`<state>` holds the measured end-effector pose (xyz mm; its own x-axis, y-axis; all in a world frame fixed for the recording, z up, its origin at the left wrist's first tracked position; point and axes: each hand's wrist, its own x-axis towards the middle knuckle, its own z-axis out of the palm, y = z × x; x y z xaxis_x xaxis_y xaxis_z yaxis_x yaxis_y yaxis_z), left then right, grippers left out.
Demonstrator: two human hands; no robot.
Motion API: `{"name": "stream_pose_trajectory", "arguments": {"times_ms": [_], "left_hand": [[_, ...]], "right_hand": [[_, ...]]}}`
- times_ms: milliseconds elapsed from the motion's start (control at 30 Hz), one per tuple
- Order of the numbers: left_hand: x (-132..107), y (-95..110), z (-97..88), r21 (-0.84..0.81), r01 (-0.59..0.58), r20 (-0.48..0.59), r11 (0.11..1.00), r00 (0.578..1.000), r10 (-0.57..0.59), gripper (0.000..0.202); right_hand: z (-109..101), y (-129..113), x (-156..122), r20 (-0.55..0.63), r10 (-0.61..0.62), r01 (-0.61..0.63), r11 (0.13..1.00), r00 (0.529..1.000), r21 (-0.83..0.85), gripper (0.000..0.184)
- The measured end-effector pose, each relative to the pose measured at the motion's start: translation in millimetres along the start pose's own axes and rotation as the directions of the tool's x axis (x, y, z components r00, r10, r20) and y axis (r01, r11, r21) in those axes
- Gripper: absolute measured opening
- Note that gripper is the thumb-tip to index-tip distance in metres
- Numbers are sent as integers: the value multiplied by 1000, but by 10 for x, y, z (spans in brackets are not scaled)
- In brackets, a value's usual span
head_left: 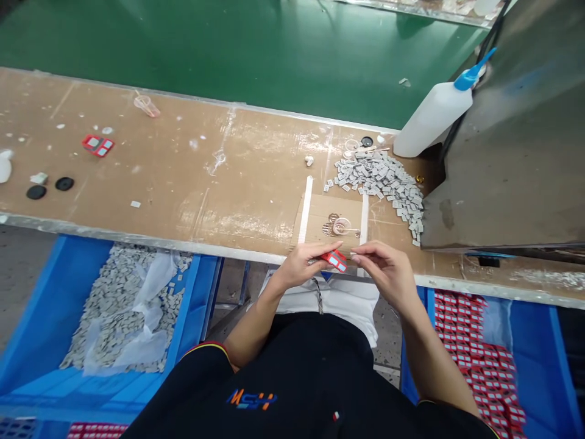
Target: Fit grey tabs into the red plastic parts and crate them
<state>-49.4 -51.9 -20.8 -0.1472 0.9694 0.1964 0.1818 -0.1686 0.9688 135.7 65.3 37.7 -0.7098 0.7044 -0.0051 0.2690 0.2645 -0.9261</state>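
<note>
My left hand [305,263] is closed on a small red plastic piece [337,260] with pale grey panels, gripped between thumb and fingers at the table's front edge. My right hand [386,268] is just to the right of it, thumb and fingertips pinched together; whatever they hold is too small to name. Beyond the hands, a small clear cup [341,226] with a thin stick across it rests on a cardboard sheet [320,210] marked with brown stains. Many small grey tiles [379,174] lie heaped behind and to the right.
A white squeeze bottle [432,119] with a blue nozzle leans by a metal housing [516,152]. Another red piece [97,146] and black discs [64,183] lie at left. Blue bins below hold grey tiles [109,305] and red pieces [461,335]. A green surface [205,55] runs behind.
</note>
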Motion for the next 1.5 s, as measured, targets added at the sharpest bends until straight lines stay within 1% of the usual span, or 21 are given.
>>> {"name": "stream_pose_trajectory", "arguments": {"times_ms": [100, 233, 333, 500, 600, 700, 800, 933, 1033, 1067, 1133, 1200, 1267, 1300, 1367, 1433, 1500], "left_hand": [[0, -2, 2, -1, -15, -3, 1000, 1000, 15, 42], [-7, -13, 25, -68, 38, 14, 997, 999, -38, 39], [-14, -18, 36, -99, 65, 24, 993, 998, -63, 35], [-28, -10, 23, 3, 20, 3, 1000, 1000, -20, 28], [-37, 8, 15, 46, -5, 8, 999, 1000, 5, 27], [-44, 29, 22, 59, -10, 4, 998, 1000, 9, 26], [-46, 43, 32, 73, -9, -4, 997, 1000, 10, 24], [-48, 25, 32, 123, -25, 8, 992, 1000, 24, 22], [-57, -6, 56, 144, -58, 16, 988, 998, 56, 21], [-63, -10, 72, 147, -81, 0, 986, 997, 82, 21], [-79, 6, 109, 141, -143, -46, 980, 988, 150, 21], [-96, 71, 132, 133, -195, -82, 972, 975, 207, 21], [-105, 189, 125, 142, -211, -65, 967, 973, 222, 22], [-105, 262, 110, 148, -197, -52, 969, 977, 207, 24], [-94, 412, 71, 141, -146, -46, 979, 987, 154, 20], [-71, 538, 39, 103, -95, -72, 990, 992, 103, 14], [-47, 618, 25, 63, -66, -102, 996, 992, 72, 11]], "right_hand": [[49, -32, 57, 54, -64, 67, 996, 997, -66, 18], [87, -20, 66, 81, -95, 106, 983, 992, -153, 16], [86, -14, 67, 100, -110, 126, 976, 989, -179, 13], [76, -64, 66, 157, -179, 212, 950, 971, -228, 17], [111, -95, 8, 136, -182, 211, 946, 974, -245, 19], [176, -108, -84, 71, -171, 182, 963, 983, -199, 18], [247, -92, -164, 33, -147, 150, 982, 989, -118, 17], [322, -10, -224, -42, -119, 117, 993, 992, -32, 15], [368, 65, -273, -75, -101, 106, 993, 992, 57, 12], [386, 86, -296, -86, -80, 89, 990, 993, 105, 14], [426, 112, -347, -103, -18, 41, 975, 994, 220, 27], [457, 112, -397, -102, 43, -9, 949, 994, 316, 35], [460, 84, -433, -100, 58, -21, 940, 993, 341, 35], [449, 60, -442, -112, 45, -7, 949, 993, 315, 32], [404, 1, -439, -146, -18, 47, 978, 989, 203, 27], [350, -58, -415, -161, -97, 110, 991, 982, 75, 25], [306, -104, -385, -156, -149, 151, 989, 976, 0, 26]]}}
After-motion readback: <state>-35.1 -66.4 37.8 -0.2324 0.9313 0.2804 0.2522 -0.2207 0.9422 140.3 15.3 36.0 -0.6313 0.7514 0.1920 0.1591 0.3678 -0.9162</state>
